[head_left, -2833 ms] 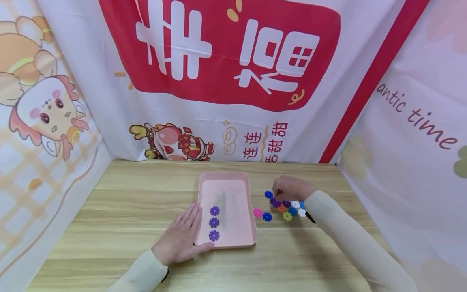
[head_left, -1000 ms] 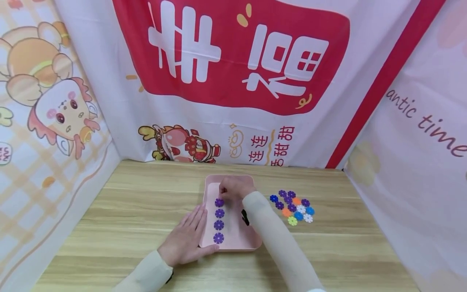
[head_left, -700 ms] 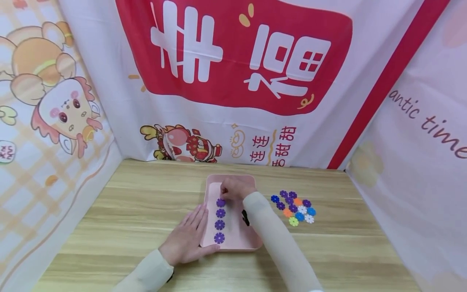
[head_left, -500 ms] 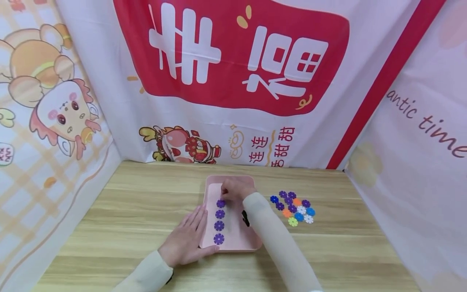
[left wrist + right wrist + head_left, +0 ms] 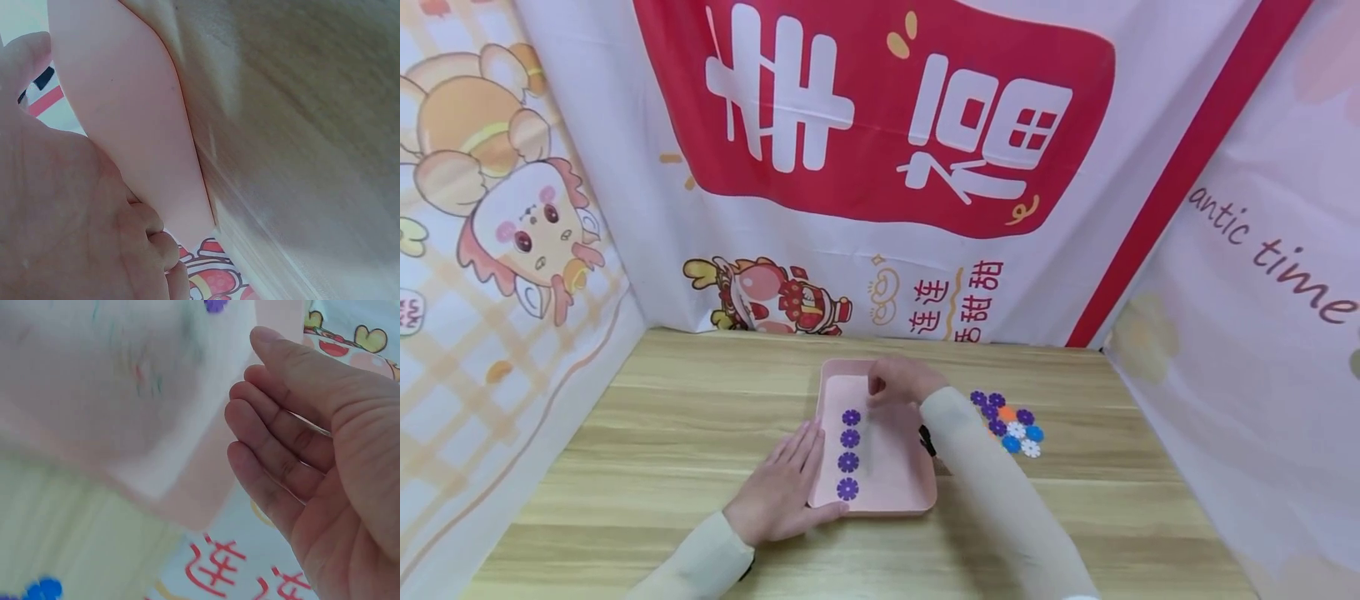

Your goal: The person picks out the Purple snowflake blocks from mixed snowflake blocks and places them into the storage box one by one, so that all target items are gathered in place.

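Note:
A pink tray point(image 5: 891, 475) lies on the table. Several purple snowflake building discs point(image 5: 849, 462) form a column along the tray's left side. My left hand point(image 5: 778, 492) rests against the tray's left wall, fingers straight, its thumb over the near left corner; the left wrist view shows the palm beside the outer wall point(image 5: 137, 94). Above the tray's far part is my right hand point(image 5: 904, 382). In the right wrist view, its fingers point(image 5: 265, 425) are loosely curled with nothing between them.
Right of the tray lies a loose group of purple, orange, white and blue discs point(image 5: 1017, 430), partly hidden by the right sleeve point(image 5: 1000, 492). A printed cloth point(image 5: 760, 225) hangs behind the table point(image 5: 700, 392), with more cloth at both sides.
My right hand came from the loose discs to the tray, and a purple disc now tops the column. It has since let go and moved up and right. The left hand stays on the tray.

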`<state>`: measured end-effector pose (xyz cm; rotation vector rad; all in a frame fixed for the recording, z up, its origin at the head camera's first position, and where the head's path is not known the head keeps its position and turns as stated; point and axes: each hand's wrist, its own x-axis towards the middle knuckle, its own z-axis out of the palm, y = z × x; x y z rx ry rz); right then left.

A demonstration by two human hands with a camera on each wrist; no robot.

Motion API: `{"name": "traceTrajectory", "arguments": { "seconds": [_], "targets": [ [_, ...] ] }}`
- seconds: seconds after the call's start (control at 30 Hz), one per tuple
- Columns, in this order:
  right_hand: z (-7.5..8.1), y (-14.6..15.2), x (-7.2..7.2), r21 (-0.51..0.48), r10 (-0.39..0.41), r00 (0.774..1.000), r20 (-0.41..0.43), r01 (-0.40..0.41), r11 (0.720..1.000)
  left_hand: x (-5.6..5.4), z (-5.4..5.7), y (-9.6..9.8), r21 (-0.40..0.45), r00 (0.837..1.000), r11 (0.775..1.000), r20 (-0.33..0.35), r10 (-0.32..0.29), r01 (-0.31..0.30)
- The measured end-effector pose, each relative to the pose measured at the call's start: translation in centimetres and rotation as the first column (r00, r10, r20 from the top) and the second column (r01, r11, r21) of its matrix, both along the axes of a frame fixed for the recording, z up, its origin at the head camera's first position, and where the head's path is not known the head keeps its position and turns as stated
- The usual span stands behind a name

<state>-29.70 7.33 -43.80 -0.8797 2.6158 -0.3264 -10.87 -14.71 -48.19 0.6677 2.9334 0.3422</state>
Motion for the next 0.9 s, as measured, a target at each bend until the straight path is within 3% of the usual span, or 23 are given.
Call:
{"name": "traceTrajectory", "arguments": {
  "seconds": [0.17,0.5,0.7,0.9],
  "targets": [
    [1.8,2.4,-0.2,0.009,0.035,0.999,-0.041,-0.035,0.999,-0.1,-0.3,0.2,-0.011,1.0,1.0,0.005,0.001,-0.001],
    [4.9,6.7,-0.6,0.067,0.057,0.995,-0.082,-0.052,0.996,-0.1,0.3,0.1,-0.027,1.0,1.0,0.02,0.012,-0.012],
    [5.0,9.9,-0.5,0.111,0.009,0.998,-0.07,-0.001,0.994,-0.2,0.2,0.0,-0.024,1.0,1.0,0.024,0.012,-0.012],
    [3.4,12.8,-0.4,0.176,-0.022,0.999,-0.05,0.031,0.984,-0.2,-0.1,0.0,-0.02,1.0,1.0,0.028,0.012,-0.011]
  ]
}}
